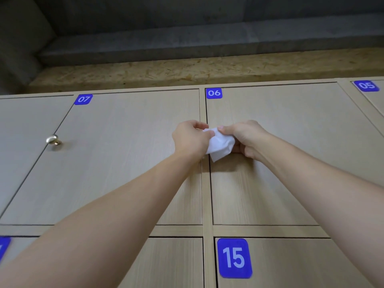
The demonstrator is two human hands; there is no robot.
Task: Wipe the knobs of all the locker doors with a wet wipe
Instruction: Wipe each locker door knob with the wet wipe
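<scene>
A crumpled white wet wipe (219,146) is held between both hands in front of the seam between locker door 07 (128,159) and door 06 (280,142). My left hand (190,139) pinches its left edge with curled fingers. My right hand (245,138) grips its right side, thumb on top. Any knob behind the hands is hidden. A brass knob (53,140) sticks out of the door left of door 07.
Below lie door 15 (291,262) and another lower door (172,262). Door 05 (374,94) shows at the far right. An OSB board (187,73) and a grey concrete ledge (187,42) run above the lockers.
</scene>
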